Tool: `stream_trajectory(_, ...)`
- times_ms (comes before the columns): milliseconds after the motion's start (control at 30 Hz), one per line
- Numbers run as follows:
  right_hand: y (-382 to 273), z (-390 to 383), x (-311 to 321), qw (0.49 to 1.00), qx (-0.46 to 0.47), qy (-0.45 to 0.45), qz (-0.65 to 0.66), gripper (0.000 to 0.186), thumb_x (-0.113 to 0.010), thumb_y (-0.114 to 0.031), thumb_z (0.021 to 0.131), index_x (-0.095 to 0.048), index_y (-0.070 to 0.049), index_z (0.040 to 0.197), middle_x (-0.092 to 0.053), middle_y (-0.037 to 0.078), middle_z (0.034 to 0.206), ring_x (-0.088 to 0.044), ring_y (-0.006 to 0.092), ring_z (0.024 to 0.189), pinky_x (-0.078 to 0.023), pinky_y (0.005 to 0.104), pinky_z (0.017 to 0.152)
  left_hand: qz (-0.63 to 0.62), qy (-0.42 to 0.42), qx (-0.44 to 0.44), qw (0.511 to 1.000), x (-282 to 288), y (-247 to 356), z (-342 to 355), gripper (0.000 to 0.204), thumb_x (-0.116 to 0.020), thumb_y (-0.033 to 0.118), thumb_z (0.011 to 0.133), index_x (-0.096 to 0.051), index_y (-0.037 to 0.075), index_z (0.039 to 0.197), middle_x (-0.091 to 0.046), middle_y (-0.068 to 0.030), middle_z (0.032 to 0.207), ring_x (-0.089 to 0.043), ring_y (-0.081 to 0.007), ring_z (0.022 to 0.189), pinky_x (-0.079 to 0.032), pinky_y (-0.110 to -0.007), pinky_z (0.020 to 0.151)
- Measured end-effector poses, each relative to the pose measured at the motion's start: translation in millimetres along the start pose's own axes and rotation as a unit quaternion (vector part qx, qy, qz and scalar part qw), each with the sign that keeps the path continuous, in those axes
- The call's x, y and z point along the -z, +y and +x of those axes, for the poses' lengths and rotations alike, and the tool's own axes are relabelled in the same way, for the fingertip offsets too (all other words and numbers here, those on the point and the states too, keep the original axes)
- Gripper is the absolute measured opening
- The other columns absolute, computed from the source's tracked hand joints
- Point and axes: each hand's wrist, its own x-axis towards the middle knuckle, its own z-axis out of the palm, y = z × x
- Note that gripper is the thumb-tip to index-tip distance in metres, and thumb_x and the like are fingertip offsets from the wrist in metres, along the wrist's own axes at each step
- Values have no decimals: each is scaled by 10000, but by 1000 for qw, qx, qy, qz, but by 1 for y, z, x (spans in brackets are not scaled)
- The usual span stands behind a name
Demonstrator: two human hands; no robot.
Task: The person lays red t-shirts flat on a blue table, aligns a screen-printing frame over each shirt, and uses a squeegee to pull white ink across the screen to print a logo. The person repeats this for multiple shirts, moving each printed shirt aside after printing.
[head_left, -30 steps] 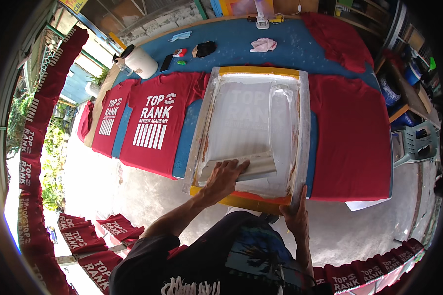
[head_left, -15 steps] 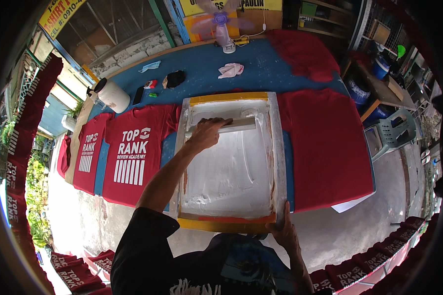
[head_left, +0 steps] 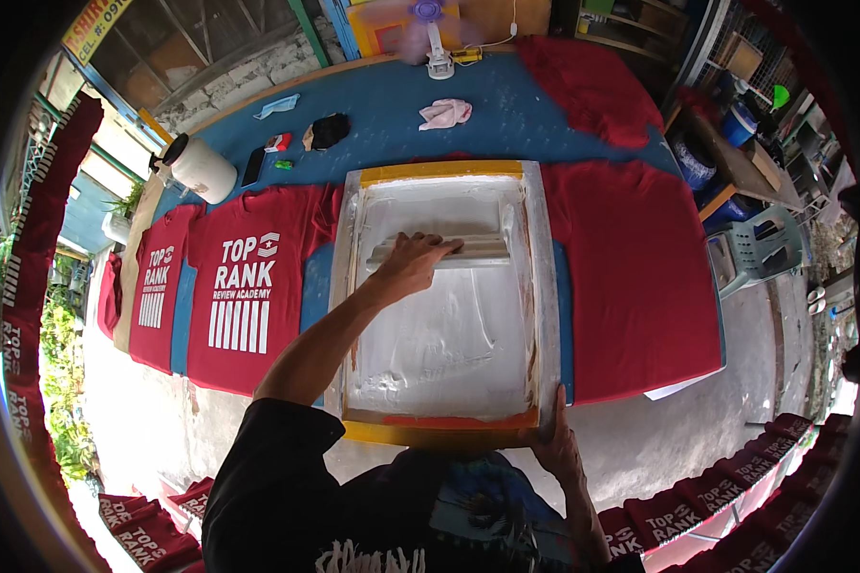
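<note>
A screen-printing frame [head_left: 548,296] lies on the table in front of me, its mesh smeared with white ink [head_left: 430,325]. My left hand [head_left: 413,267] is closed over a squeegee [head_left: 484,250] that lies across the far half of the mesh. At the near right corner, my right hand [head_left: 556,447] grips the frame, thumb along its side; its other fingers are partly hidden. Left of the frame lies a red T-shirt [head_left: 296,224] with a white print, and a second printed shirt [head_left: 167,244] is beyond it. A plain red shirt [head_left: 640,286] lies flat to the right.
The blue table [head_left: 382,110] bears a white jug [head_left: 205,170], a phone [head_left: 253,166], a black cloth [head_left: 330,131], a pink cloth [head_left: 445,114] and a fan [head_left: 438,62]. A plastic chair [head_left: 760,250] stands at right. Printed red shirts [head_left: 726,487] line the near edges.
My left hand has drawn the squeegee toward me across the mesh. My right hand still holds the frame's corner. The view has shifted slightly.
</note>
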Motion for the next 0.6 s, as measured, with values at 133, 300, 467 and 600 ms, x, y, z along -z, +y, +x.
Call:
stream_trajectory(133,1,1,-1,999,-33,-18,34,1142,-849,-253,953,-53,-50,1747,-763,353,1124,-746,545,1081,-631,566,860,2,-2,-24,1000,-22,54,-91,808,-710,-67,892,-524,221,1624,-627,-111,1432,-618,-300,1325,-438,-568,1101)
stream_trajectory(300,-1,1,-1,999,-18,-10,44,1116,-817,-233,968,-39,-71,1752,-761,353,1150,-740,551,1095,-624,572,883,-41,27,-11,999,-39,124,-186,812,-695,-58,870,-528,211,1618,-569,-145,1471,-560,-318,1378,-417,-562,1104)
stream_trajectory(467,-4,-1,2,996,-75,-33,30,1130,-815,-248,975,-13,-127,1762,-719,355,1280,-699,547,1205,-584,583,984,-62,38,13,997,-48,164,-228,768,-729,-41,867,-576,197,1581,-565,-174,1474,-540,-332,1398,-394,-560,1112)
stream_trajectory(600,-1,-1,-2,999,-36,-7,25,1154,-835,-264,961,-14,-130,1762,-766,346,1148,-735,548,1103,-608,574,910,-59,55,7,997,-55,166,-233,760,-717,-60,855,-593,184,1564,-556,-176,1481,-525,-345,1409,-386,-555,1122)
